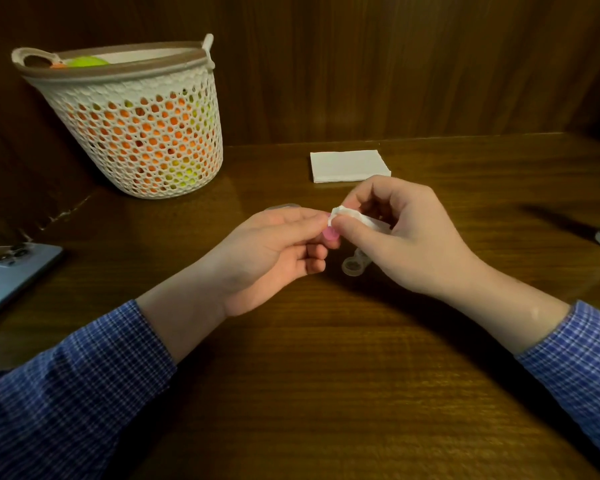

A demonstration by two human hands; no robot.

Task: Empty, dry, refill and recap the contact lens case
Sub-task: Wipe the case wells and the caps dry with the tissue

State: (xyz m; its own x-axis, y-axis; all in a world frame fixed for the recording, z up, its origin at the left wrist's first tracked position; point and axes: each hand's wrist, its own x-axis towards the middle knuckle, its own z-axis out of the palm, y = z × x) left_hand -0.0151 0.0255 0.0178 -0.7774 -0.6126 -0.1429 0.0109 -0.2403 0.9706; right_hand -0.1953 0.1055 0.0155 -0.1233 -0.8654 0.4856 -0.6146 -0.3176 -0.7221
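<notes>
just no legible writing; right hand point(400, 233) presses tissue point(347, 216) against pink cap point(331, 233)

White mesh basket point(137, 133) of orange and yellow balls, phone point(13, 271), wooden table point(326, 375)

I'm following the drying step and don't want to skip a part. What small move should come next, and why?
Probably keep twisting the tissue against the pink cap. The right hand pinches the tissue at the cap, which the left hand holds. The clear lens case lies open on the table, so drying it would likely follow.
</notes>
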